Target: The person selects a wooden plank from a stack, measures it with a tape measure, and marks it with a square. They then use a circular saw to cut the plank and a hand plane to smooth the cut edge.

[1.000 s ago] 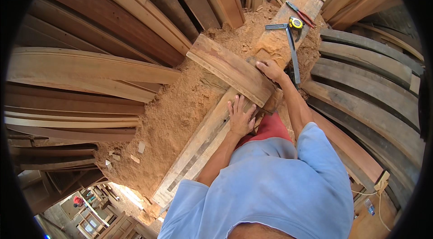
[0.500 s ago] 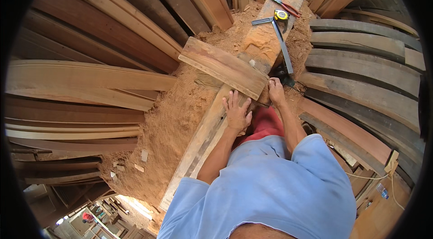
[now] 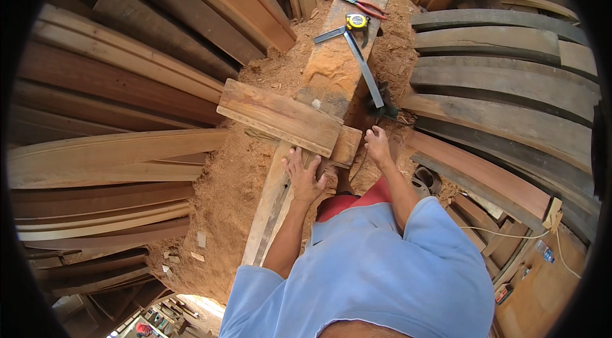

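A reddish-brown wooden board [image 3: 280,118] lies crosswise over a long timber bench [image 3: 266,210]. My left hand [image 3: 305,175] has its fingers spread at the board's near edge, the fingertips at the timber under it. Out from beneath the board's right end sticks a short wooden block [image 3: 346,146]. My right hand [image 3: 377,143] is just right of this block, apart from it, fingers curled in; whether anything is inside cannot be made out. Farther up the bench lie a metal try square [image 3: 362,64], a yellow tape measure [image 3: 357,22] and red-handled pliers [image 3: 362,5].
Sawdust [image 3: 220,210] covers the ground around the bench. Stacked planks [image 3: 121,146] fan out on the left, and curved timbers [image 3: 503,76] line the right. A dark object [image 3: 384,105], partly hidden, sits beside the bench. Sandals [image 3: 426,182] lie near my right forearm.
My right hand has come away from the board's right end. More of the short block shows beneath that end. The whole view has shifted; my left hand stays at the board's near edge.
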The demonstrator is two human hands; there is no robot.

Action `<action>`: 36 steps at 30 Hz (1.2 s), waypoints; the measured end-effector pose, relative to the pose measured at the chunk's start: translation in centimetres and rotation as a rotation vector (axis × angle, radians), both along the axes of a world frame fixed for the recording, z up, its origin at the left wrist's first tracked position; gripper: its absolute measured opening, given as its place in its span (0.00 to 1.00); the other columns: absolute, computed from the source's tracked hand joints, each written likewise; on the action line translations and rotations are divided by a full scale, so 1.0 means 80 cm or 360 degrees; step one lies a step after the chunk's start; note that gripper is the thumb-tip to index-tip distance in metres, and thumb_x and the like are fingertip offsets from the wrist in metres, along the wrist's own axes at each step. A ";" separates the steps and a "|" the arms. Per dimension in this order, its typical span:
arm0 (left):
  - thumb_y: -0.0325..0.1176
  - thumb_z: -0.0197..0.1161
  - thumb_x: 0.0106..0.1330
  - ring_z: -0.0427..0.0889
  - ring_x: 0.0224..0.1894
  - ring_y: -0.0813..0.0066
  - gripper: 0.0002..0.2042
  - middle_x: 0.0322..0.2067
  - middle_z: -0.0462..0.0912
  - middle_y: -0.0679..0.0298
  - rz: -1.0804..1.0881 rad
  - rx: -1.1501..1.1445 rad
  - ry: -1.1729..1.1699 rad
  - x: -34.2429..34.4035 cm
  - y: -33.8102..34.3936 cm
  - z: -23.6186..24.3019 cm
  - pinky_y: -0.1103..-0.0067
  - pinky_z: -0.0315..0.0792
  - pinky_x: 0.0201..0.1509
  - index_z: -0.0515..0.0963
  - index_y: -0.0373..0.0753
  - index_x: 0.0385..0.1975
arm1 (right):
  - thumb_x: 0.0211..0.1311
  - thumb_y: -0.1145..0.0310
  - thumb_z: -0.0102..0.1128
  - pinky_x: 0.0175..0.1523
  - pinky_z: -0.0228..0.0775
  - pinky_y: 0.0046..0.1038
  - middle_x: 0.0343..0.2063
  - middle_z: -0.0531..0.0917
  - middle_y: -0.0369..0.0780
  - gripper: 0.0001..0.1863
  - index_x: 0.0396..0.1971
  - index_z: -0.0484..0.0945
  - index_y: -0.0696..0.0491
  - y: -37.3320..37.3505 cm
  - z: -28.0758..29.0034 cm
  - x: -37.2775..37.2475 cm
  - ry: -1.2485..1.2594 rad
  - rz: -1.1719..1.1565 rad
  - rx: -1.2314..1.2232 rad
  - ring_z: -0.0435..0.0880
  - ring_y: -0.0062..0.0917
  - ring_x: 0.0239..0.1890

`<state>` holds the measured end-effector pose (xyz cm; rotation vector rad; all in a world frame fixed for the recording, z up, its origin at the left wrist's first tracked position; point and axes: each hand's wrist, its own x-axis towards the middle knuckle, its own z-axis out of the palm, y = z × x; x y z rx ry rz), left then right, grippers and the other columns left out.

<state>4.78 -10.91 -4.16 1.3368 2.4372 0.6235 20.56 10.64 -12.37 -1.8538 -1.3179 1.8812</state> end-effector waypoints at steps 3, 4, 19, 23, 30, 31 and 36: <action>0.35 0.75 0.44 0.47 0.76 0.34 0.31 0.71 0.55 0.39 -0.0003 -0.0012 -0.0021 0.001 0.008 0.004 0.39 0.34 0.76 0.78 0.51 0.55 | 0.69 0.56 0.60 0.52 0.76 0.36 0.42 0.87 0.51 0.24 0.56 0.77 0.60 0.018 -0.097 0.076 -0.0189 0.0207 -0.0046 0.87 0.38 0.47; 0.35 0.75 0.43 0.47 0.76 0.34 0.31 0.70 0.56 0.39 0.0012 -0.0007 -0.0034 0.000 0.006 -0.001 0.39 0.34 0.76 0.78 0.51 0.54 | 0.69 0.57 0.60 0.48 0.76 0.36 0.39 0.86 0.49 0.23 0.53 0.78 0.60 0.030 -0.108 0.095 -0.0273 0.0444 0.0028 0.86 0.36 0.44; 0.34 0.76 0.47 0.54 0.74 0.28 0.26 0.72 0.54 0.36 -0.0026 -0.0224 -0.0001 -0.001 0.001 0.019 0.36 0.44 0.74 0.78 0.43 0.49 | 0.66 0.58 0.59 0.62 0.68 0.55 0.55 0.78 0.49 0.21 0.55 0.75 0.54 0.191 -0.169 0.061 -0.0778 0.2289 0.0425 0.76 0.46 0.61; 0.37 0.77 0.50 0.56 0.72 0.26 0.25 0.70 0.54 0.30 -0.0044 -0.0313 -0.0004 -0.001 0.009 0.028 0.36 0.47 0.73 0.75 0.43 0.48 | 0.67 0.63 0.55 0.66 0.66 0.54 0.58 0.76 0.49 0.21 0.58 0.74 0.53 0.195 -0.230 0.037 -0.0705 0.2356 0.0475 0.73 0.46 0.65; 0.36 0.79 0.46 0.56 0.73 0.29 0.20 0.71 0.51 0.30 0.0006 -0.0453 -0.0035 0.005 0.004 0.031 0.39 0.43 0.75 0.81 0.44 0.40 | 0.69 0.70 0.47 0.64 0.72 0.44 0.54 0.79 0.56 0.18 0.55 0.76 0.58 0.214 -0.367 0.041 -0.0471 0.2408 0.0854 0.77 0.47 0.61; 0.37 0.79 0.46 0.56 0.72 0.30 0.20 0.71 0.51 0.31 0.0014 -0.0468 -0.0052 0.004 0.003 0.029 0.39 0.42 0.75 0.81 0.44 0.40 | 0.69 0.70 0.47 0.63 0.72 0.45 0.53 0.79 0.56 0.17 0.54 0.76 0.58 0.212 -0.380 0.037 -0.0476 0.2407 0.0889 0.77 0.47 0.61; 0.37 0.78 0.45 0.57 0.71 0.32 0.18 0.69 0.54 0.35 0.0089 -0.0471 -0.0076 0.008 0.000 0.031 0.40 0.38 0.76 0.83 0.45 0.38 | 0.68 0.71 0.49 0.61 0.73 0.45 0.51 0.81 0.56 0.16 0.52 0.77 0.59 0.214 -0.431 0.010 -0.0583 0.2391 0.0918 0.79 0.48 0.58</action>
